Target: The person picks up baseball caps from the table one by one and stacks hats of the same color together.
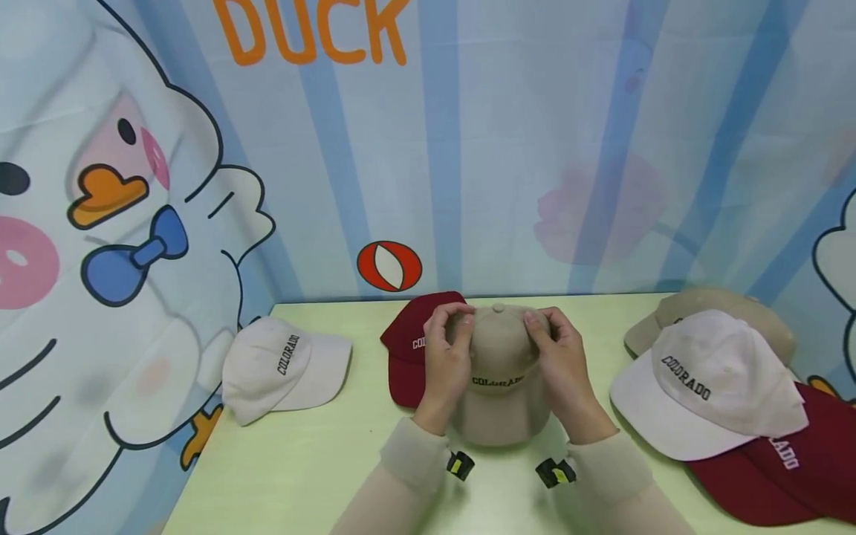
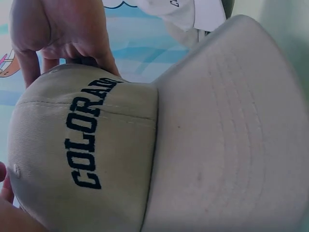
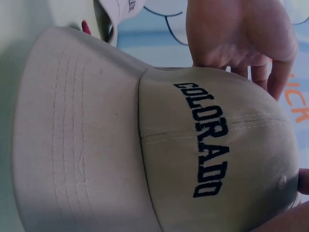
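A beige baseball cap (image 1: 503,345) with dark COLORADO lettering sits upright between both hands, its brim (image 1: 501,416) toward the person. On the left side of its crown, my left hand (image 1: 446,360) grips with thumb in front and fingers curled behind. The right hand (image 1: 565,364) holds the opposite side the same way. In the left wrist view the right hand (image 2: 63,29) shows beyond the crown; the right wrist view shows the left hand (image 3: 241,34) there. Partly hidden behind the left hand is a maroon cap (image 1: 408,364).
On the pale yellow-green table (image 1: 294,475), a white cap (image 1: 287,368) lies at the left. A pile at the right has another white cap (image 1: 715,386), a maroon cap (image 1: 756,483) and a beige cap (image 1: 735,312). A printed duck backdrop (image 1: 495,148) hangs behind the table.
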The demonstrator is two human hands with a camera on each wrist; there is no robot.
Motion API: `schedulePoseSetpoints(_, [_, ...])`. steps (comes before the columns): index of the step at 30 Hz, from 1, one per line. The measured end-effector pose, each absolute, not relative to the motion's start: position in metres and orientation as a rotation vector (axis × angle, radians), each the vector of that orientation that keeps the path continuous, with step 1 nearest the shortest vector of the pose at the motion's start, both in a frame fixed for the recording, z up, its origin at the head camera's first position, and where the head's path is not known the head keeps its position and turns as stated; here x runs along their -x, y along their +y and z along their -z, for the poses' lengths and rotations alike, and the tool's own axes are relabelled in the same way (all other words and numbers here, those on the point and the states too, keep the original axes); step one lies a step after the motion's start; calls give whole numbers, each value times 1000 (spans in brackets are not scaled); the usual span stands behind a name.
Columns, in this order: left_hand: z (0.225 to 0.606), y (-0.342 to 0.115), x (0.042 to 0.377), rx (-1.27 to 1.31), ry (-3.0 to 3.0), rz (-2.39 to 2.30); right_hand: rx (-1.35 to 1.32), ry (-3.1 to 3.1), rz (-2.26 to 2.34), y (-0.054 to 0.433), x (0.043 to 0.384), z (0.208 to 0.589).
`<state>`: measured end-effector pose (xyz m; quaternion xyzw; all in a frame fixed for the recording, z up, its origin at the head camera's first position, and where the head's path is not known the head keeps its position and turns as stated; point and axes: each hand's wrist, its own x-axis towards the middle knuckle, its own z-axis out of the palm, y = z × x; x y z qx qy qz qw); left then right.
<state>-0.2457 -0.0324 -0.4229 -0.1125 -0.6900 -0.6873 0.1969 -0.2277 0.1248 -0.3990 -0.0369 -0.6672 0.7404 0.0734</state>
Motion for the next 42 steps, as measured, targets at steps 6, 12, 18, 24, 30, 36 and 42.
schedulePoseSetpoints(6, [429, -20, 250, 369, -1935, 1900, 119, -2039, -2186, 143, 231, 397])
schedulePoseSetpoints(12, [433, -10, 251, 395, -1967, 1918, 90, -2046, -2174, 161, 237, 395])
schedulePoseSetpoints(18, [438, 1, 251, 395, -1970, 1987, 84, -2070, -2170, 176, 245, 397])
schedulePoseSetpoints(24, [445, 9, 252, 393, -2055, 2072, 163, -2113, -2143, 191, 257, 399])
schedulePoseSetpoints(30, [455, 15, 257, 446, -2193, 2092, 206, -2144, -2138, 200, 268, 401])
schedulePoseSetpoints(36, [460, 18, 260, 486, -2279, 2065, 224, -2176, -2169, 204, 278, 405])
schedulePoseSetpoints(42, [467, 21, 264, 448, -2321, 2093, 329, -2201, -2145, 205, 292, 411])
